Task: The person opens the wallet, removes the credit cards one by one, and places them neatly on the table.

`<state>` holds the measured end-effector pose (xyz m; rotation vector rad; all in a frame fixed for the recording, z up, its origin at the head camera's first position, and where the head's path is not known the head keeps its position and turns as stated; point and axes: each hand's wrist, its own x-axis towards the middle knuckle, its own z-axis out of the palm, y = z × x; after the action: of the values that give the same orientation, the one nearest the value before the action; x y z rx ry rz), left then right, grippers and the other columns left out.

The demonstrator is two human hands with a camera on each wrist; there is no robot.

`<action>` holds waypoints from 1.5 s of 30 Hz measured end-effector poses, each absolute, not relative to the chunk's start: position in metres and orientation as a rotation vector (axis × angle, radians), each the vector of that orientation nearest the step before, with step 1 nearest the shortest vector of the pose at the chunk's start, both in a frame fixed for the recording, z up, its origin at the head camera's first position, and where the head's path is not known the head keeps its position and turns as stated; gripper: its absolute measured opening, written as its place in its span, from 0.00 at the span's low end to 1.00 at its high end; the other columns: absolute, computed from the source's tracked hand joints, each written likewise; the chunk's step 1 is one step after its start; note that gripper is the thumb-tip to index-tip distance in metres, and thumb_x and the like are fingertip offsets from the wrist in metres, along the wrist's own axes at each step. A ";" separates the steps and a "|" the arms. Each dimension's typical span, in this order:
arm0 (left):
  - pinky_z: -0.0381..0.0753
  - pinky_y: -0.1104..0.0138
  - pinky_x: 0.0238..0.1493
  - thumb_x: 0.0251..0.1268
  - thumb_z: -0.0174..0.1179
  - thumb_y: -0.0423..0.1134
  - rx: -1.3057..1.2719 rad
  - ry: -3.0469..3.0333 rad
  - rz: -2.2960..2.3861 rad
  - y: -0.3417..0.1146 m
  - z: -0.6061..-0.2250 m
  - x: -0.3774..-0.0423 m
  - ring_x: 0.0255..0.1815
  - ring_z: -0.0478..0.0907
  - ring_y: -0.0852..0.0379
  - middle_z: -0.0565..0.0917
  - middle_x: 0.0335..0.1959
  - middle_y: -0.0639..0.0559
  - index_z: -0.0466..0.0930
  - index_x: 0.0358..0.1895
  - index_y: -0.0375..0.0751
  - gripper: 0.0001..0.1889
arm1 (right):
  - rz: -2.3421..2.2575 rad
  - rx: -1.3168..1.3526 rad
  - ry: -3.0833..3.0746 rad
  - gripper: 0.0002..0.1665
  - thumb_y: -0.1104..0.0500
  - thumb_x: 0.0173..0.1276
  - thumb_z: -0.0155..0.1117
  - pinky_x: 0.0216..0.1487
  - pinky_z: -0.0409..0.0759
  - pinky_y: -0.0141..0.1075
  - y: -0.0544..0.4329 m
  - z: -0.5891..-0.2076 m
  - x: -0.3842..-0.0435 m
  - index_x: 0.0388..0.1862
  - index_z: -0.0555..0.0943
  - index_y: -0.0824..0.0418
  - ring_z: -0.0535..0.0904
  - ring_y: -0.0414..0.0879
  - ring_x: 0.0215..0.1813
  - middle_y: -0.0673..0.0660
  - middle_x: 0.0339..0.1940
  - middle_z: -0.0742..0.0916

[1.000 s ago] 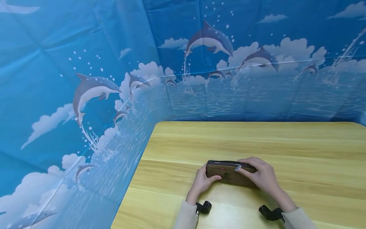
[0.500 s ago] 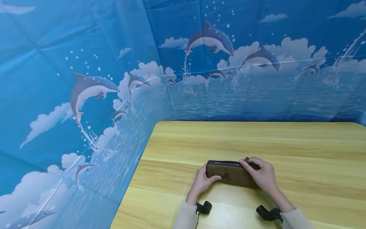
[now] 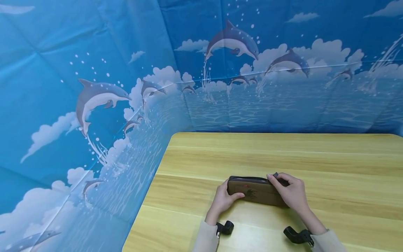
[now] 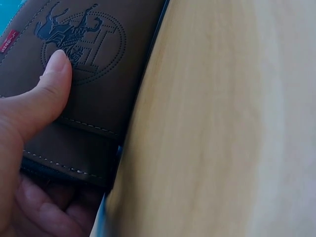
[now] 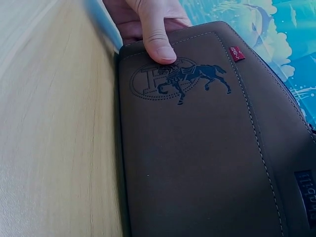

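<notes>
A brown zip wallet (image 3: 256, 192) stands on its long edge on the wooden table, zip side up. My left hand (image 3: 221, 200) grips its left end. In the left wrist view the left thumb (image 4: 52, 91) presses on the front face by a stamped horse emblem (image 4: 69, 37), and the other fingers are behind. My right hand (image 3: 291, 192) is at the top right corner, its thumb and forefinger pinching the zip pull (image 3: 275, 174). In the right wrist view the wallet's front (image 5: 192, 148) fills most of the frame, with a small red tag (image 5: 237, 53) by the stitching.
The pale wooden table (image 3: 201, 157) extends beyond and to both sides of the wallet. A blue dolphin-print sheet (image 3: 141, 105) hangs along the table's left and far edges. Black camera mounts (image 3: 225, 228) sit at both wrists.
The zip pull, earlier hanging over the front face, has been turned up and moved right along the top edge by the right hand. The left hand keeps its hold on the wallet.
</notes>
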<state>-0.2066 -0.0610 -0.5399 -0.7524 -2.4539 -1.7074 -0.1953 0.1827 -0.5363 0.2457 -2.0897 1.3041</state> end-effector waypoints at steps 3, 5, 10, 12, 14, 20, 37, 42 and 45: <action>0.77 0.69 0.45 0.51 0.70 0.34 -0.755 -2.453 -1.687 -0.060 -0.551 -0.212 0.41 0.78 0.64 0.83 0.40 0.55 0.77 0.51 0.42 0.21 | 1.355 0.149 -2.160 0.08 0.58 0.60 0.71 0.22 0.66 0.26 0.182 -0.527 -0.190 0.22 0.84 0.53 0.71 0.37 0.21 0.46 0.21 0.84; 0.77 0.69 0.46 0.52 0.71 0.36 -0.756 -2.464 -1.670 -0.060 -0.560 -0.216 0.42 0.78 0.65 0.83 0.41 0.55 0.77 0.52 0.44 0.22 | 1.417 0.075 -2.204 0.07 0.57 0.62 0.70 0.24 0.67 0.26 0.182 -0.519 -0.186 0.25 0.86 0.56 0.73 0.38 0.23 0.48 0.23 0.85; 0.76 0.69 0.48 0.52 0.71 0.41 -0.758 -2.480 -1.691 -0.061 -0.573 -0.224 0.44 0.78 0.64 0.83 0.43 0.57 0.77 0.53 0.47 0.23 | 1.458 -0.023 -2.303 0.09 0.54 0.63 0.68 0.33 0.71 0.23 0.189 -0.512 -0.182 0.30 0.87 0.58 0.78 0.34 0.33 0.48 0.29 0.87; 0.76 0.69 0.48 0.52 0.71 0.42 -0.758 -2.477 -1.712 -0.062 -0.574 -0.225 0.44 0.78 0.64 0.83 0.42 0.58 0.77 0.52 0.48 0.23 | 1.445 -0.008 -2.330 0.09 0.54 0.63 0.68 0.35 0.72 0.23 0.192 -0.511 -0.182 0.31 0.87 0.58 0.79 0.33 0.35 0.49 0.30 0.87; 0.76 0.69 0.48 0.52 0.71 0.42 -0.759 -2.479 -1.716 -0.062 -0.574 -0.225 0.44 0.78 0.64 0.83 0.42 0.59 0.77 0.52 0.48 0.23 | 1.443 0.011 -2.350 0.09 0.53 0.63 0.69 0.36 0.73 0.23 0.195 -0.509 -0.182 0.30 0.87 0.58 0.79 0.33 0.35 0.49 0.30 0.88; 0.76 0.70 0.48 0.51 0.71 0.42 -0.743 -2.510 -1.727 -0.061 -0.573 -0.225 0.43 0.78 0.65 0.82 0.42 0.60 0.77 0.52 0.49 0.23 | 1.383 0.040 -2.431 0.09 0.50 0.62 0.69 0.38 0.71 0.23 0.202 -0.504 -0.179 0.27 0.87 0.53 0.79 0.32 0.36 0.47 0.31 0.88; 0.76 0.70 0.48 0.51 0.71 0.39 -0.759 -2.473 -1.671 -0.062 -0.565 -0.219 0.44 0.78 0.65 0.83 0.42 0.58 0.77 0.52 0.46 0.23 | 1.403 0.014 -2.573 0.13 0.45 0.63 0.66 0.37 0.73 0.26 0.209 -0.499 -0.180 0.30 0.87 0.52 0.78 0.30 0.38 0.48 0.36 0.88; 0.76 0.70 0.47 0.50 0.72 0.37 -0.757 -2.457 -1.677 -0.061 -0.566 -0.219 0.43 0.78 0.65 0.83 0.41 0.57 0.78 0.51 0.44 0.22 | 1.467 -0.011 -2.602 0.16 0.42 0.64 0.64 0.38 0.73 0.26 0.212 -0.499 -0.180 0.34 0.88 0.53 0.77 0.28 0.40 0.48 0.39 0.88; 0.76 0.70 0.48 0.50 0.72 0.40 -0.743 -2.478 -1.713 -0.063 -0.574 -0.223 0.44 0.78 0.65 0.83 0.41 0.59 0.77 0.51 0.47 0.22 | 1.521 -0.034 -2.602 0.19 0.42 0.64 0.63 0.39 0.73 0.26 0.215 -0.498 -0.178 0.36 0.87 0.55 0.76 0.28 0.41 0.48 0.41 0.87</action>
<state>-0.2234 -0.0627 -0.5736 -0.7431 -2.4776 -1.7130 -0.1783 0.2150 -0.4981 -0.0341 -2.6019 1.5208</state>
